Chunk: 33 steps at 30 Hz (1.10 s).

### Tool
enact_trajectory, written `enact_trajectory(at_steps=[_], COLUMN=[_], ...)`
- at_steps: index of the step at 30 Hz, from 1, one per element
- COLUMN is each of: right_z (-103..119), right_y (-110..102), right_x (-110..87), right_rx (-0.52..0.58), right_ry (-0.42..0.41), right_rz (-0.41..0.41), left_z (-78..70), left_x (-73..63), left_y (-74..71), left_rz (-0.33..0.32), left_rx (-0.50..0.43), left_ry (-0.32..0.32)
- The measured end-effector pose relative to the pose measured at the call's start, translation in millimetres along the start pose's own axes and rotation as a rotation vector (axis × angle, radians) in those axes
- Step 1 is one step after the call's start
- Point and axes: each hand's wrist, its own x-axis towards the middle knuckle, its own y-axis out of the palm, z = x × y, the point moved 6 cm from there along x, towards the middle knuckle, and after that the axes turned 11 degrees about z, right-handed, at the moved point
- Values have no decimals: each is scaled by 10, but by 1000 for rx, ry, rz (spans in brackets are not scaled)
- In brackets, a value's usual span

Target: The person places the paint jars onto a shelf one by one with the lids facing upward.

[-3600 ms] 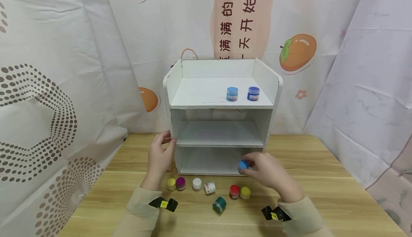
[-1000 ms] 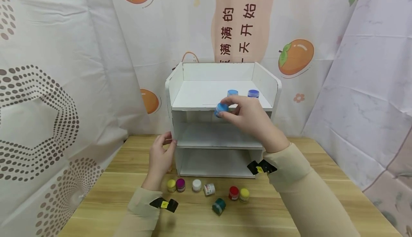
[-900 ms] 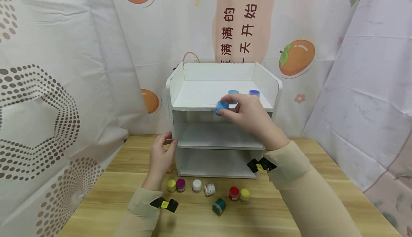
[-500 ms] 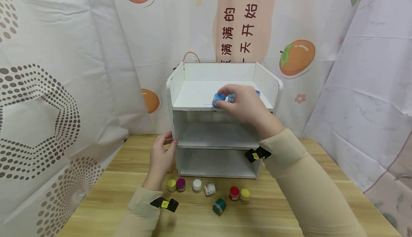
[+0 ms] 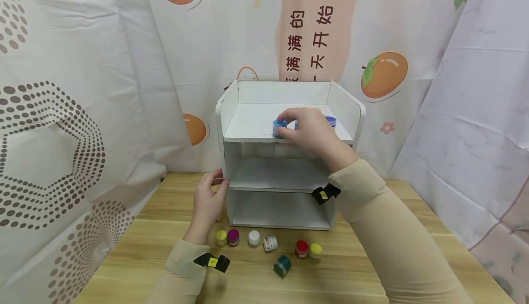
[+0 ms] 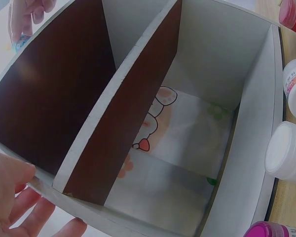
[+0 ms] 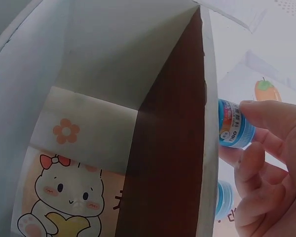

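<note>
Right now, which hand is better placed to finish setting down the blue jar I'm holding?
Probably the right hand: its fingers pinch the blue jar at the front of the top shelf. The left hand holds no jar and sits lower, touching the cabinet.

From afar I see a light-blue jar (image 5: 279,129), white shelf unit (image 5: 285,93), purple jar (image 5: 233,237), beige sleeves (image 5: 396,235) and white curtain (image 5: 231,33) printed with orange fruit (image 5: 384,75).

Plain beige long sleeves (image 5: 396,235); black wrist pieces (image 5: 201,260), one per arm, each bearing small yellow label (image 5: 212,261)
</note>
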Motion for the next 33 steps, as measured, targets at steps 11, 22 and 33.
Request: enact_trajectory(at_steps=[11,22,33], right_z=[-9,52,85], right_y=[-87,-146,-98], right_x=[-18,-30,21], right_rx=[-27,-158,-282], right_ry=[-16,-73,-79], right_rz=[-48,-42,-71], left_z=[3,-9,-15], left_x=[2,2,4], left_y=[8,-3,-1], left_rz=[7,-1,-8], left_rx=[-1,12,8], left_ry=[2,2,18])
